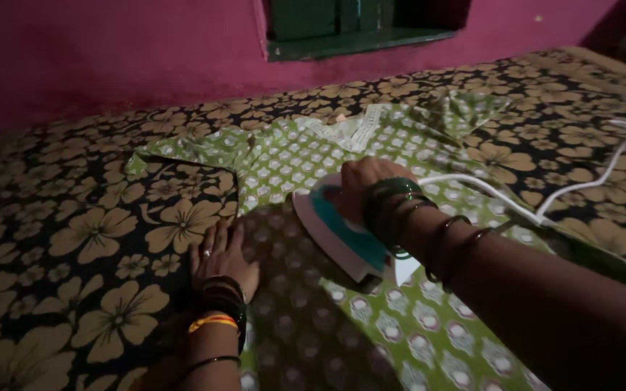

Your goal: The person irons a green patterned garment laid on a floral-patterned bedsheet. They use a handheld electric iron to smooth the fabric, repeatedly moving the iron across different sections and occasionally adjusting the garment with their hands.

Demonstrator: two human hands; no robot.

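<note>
the right hand (368,190) is gripping the iron (338,230), fingers wrapped round its handle, pressing the green garment (306,156) mid-bed. the left hand (220,255) is lying flat, fingers spread, holding cloth near the bed's near edge; next probably needs smooth gliding.

garment (400,318) green, white motifs | iron (342,232) white-teal | bedsheet (96,239) black, tan flowers | wall (110,51) magenta
</note>
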